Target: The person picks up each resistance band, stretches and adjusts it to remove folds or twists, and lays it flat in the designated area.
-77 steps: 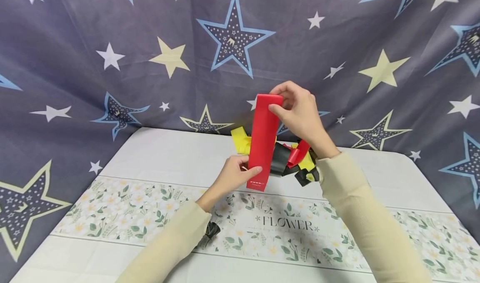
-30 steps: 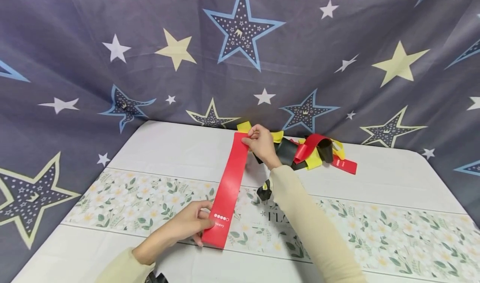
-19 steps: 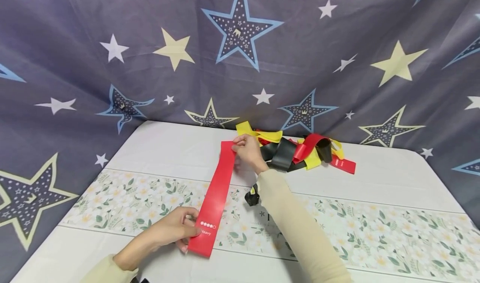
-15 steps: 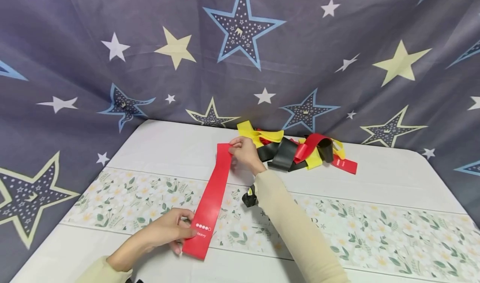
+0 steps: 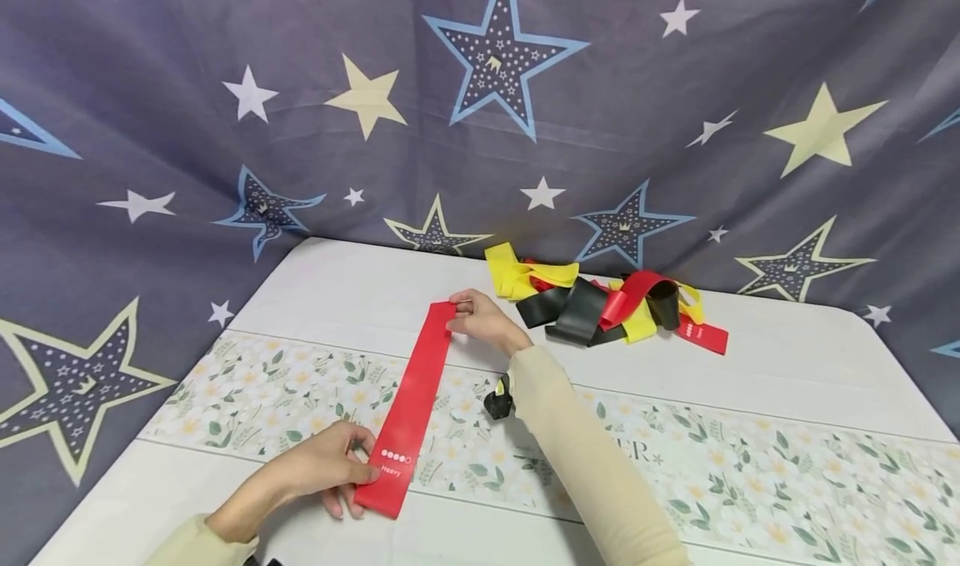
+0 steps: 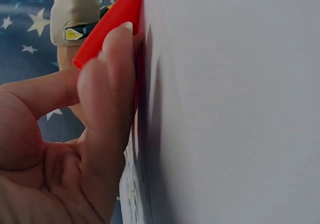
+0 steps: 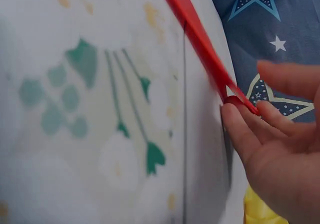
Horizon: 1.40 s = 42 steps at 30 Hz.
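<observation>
**Red band [image 5: 408, 408] held at both ends**

At the near edge of the floral strip [image 5: 285, 399], a person's left hand [image 5: 318, 466] clamps thumb and fingers on the band's near end, beside the word "Heavy". The band runs across the strip, its ends past both edges. Beyond the strip's far edge, the right hand [image 5: 483, 320] pinches the other end between thumb and fingers. Farther right, also beyond the strip, lies a pile of yellow, black and red bands [image 5: 581, 309], before a star-print backdrop [image 5: 315, 41].

Long red band [image 5: 408, 408], printed "Heavy", aslant over the floral tablecloth [image 5: 750, 458].
</observation>
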{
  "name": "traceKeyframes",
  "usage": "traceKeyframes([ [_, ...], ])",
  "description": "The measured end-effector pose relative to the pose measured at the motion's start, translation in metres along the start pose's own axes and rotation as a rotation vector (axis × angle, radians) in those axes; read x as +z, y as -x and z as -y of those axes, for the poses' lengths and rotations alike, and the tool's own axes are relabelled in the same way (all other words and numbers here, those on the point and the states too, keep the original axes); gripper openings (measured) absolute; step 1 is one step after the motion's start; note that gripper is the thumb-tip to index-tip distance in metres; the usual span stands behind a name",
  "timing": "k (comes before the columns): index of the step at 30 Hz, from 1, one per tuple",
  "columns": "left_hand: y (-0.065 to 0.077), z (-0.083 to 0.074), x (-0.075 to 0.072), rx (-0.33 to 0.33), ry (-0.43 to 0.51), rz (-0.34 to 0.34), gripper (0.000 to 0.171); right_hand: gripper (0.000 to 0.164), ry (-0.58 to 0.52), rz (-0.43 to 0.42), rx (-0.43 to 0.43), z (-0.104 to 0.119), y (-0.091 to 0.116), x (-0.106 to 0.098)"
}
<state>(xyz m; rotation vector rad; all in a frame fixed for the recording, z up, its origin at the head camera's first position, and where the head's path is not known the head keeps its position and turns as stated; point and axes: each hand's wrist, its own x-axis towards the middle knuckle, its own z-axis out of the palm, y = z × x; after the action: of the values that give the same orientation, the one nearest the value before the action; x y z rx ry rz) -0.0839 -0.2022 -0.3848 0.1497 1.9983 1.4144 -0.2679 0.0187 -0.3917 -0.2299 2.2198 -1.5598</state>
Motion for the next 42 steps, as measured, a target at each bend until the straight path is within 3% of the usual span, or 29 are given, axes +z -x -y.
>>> traceKeyframes([
  [6, 0.002, -0.003, 0.001, 0.007, -0.022, 0.029, 0.010, 0.054, 0.000, 0.107, -0.045, 0.000, 0.004, -0.001],
  [10, 0.002, -0.004, 0.002, -0.003, -0.041, 0.027, 0.009, 0.058, -0.005, 0.119, -0.036, 0.001, 0.006, -0.002],
  [16, 0.004, -0.009, 0.003, -0.009, -0.229, -0.090, 0.018, 0.059, 0.066, 0.063, -0.035, 0.003, 0.013, -0.014],
  [21, 0.003, -0.015, 0.006, -0.049, -0.392, -0.221, 0.019, 0.056, 0.141, 0.032, -0.018, 0.003, 0.021, -0.037],
  [25, -0.001, -0.020, 0.008, -0.060, -0.464, -0.295, 0.019, 0.053, 0.184, 0.017, -0.016, 0.004, 0.029, -0.055],
  [31, -0.008, -0.028, 0.008, -0.055, -0.517, -0.345, 0.018, 0.047, 0.209, -0.024, -0.053, 0.008, 0.040, -0.080],
  [35, -0.015, -0.032, 0.005, -0.017, -0.541, -0.352, 0.018, 0.042, 0.194, -0.082, -0.069, 0.008, 0.048, -0.097],
  [42, -0.022, -0.039, 0.004, -0.005, -0.518, -0.345, 0.016, 0.034, 0.183, -0.253, -0.065, -0.005, 0.068, -0.117],
])
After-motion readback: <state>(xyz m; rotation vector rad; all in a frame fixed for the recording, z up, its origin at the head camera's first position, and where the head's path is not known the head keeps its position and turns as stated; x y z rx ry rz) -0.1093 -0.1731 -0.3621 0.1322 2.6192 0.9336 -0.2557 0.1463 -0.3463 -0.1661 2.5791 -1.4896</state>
